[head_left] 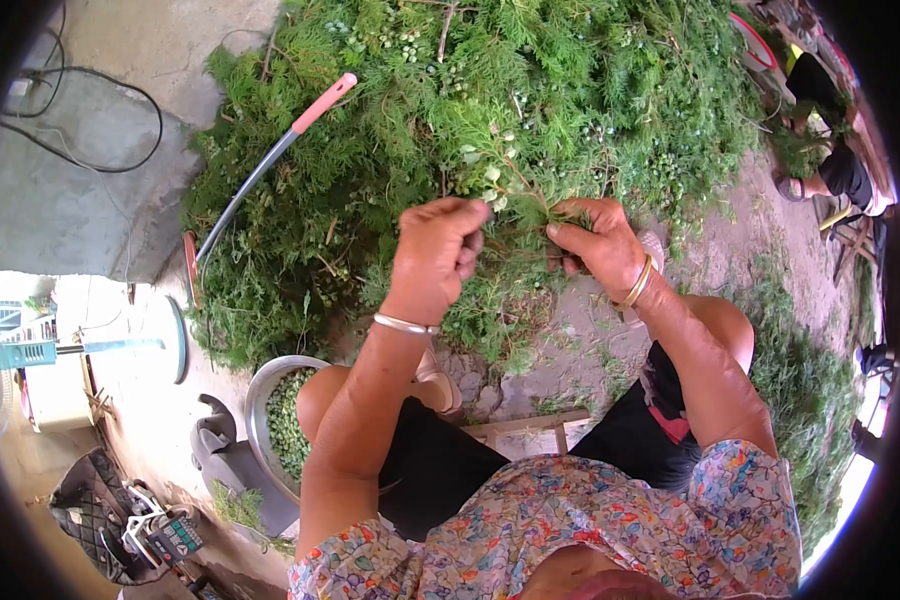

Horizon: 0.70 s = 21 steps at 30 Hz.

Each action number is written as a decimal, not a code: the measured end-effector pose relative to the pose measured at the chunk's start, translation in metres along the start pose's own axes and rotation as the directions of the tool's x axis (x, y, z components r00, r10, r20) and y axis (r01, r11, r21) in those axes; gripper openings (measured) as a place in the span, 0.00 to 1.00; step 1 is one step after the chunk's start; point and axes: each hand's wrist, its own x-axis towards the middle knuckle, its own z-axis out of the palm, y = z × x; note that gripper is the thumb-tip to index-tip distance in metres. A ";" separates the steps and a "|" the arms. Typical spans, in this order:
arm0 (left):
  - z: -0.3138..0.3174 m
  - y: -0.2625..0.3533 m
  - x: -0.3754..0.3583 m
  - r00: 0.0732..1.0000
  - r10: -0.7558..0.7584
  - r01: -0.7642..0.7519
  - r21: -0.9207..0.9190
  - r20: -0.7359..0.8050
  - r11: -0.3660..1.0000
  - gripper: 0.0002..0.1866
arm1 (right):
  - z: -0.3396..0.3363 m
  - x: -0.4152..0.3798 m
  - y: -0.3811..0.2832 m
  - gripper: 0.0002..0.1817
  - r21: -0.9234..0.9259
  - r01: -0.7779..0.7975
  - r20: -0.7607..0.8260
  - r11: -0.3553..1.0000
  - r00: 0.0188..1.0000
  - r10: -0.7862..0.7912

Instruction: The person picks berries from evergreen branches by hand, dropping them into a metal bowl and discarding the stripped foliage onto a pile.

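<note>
My right hand [600, 240], with a gold bracelet, pinches the stem of a green conifer sprig [520, 185] between thumb and fingers. Pale green seed cones [492, 180] hang on the sprig close to my left hand. My left hand [438, 250], with a silver bracelet, is closed, thumb against the curled fingers; what it holds, if anything, is hidden. Both hands are above the front edge of a large pile of cut conifer branches [590, 90]. Beside my knee on the left stands a metal basin [260, 400] holding many small green cones [288, 425].
A curved metal tool with a pink handle [325, 103] lies on the pile's left side. Farther left are a black cable [155, 110], a fan [20, 353] and a dark quilted bag [90, 510]. Other people [842, 175] sit along the right edge near more branches [800, 390].
</note>
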 end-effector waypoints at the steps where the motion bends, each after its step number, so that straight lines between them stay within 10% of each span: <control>1: -0.005 0.002 0.003 0.996 0.002 -0.016 -0.151 -0.088 0.988 0.06 | -0.001 0.000 -0.001 0.07 0.089 -0.064 -0.014 0.994 0.998 0.065; 9: -0.026 0.032 -0.006 0.979 0.195 -0.097 -0.692 0.064 0.716 0.10 | 0.002 0.003 0.003 0.08 0.177 -0.082 -0.089 0.981 0.991 0.099; 13: -0.001 0.018 -0.015 0.958 0.286 -0.265 -0.319 0.019 0.910 0.08 | 0.009 0.006 0.005 0.09 0.048 -0.040 -0.086 0.998 0.995 0.044; 21: 0.014 -0.017 0.000 0.972 0.218 -0.235 -0.316 -0.087 0.919 0.09 | 0.014 0.007 0.007 0.08 0.036 -0.048 -0.028 0.998 0.998 0.049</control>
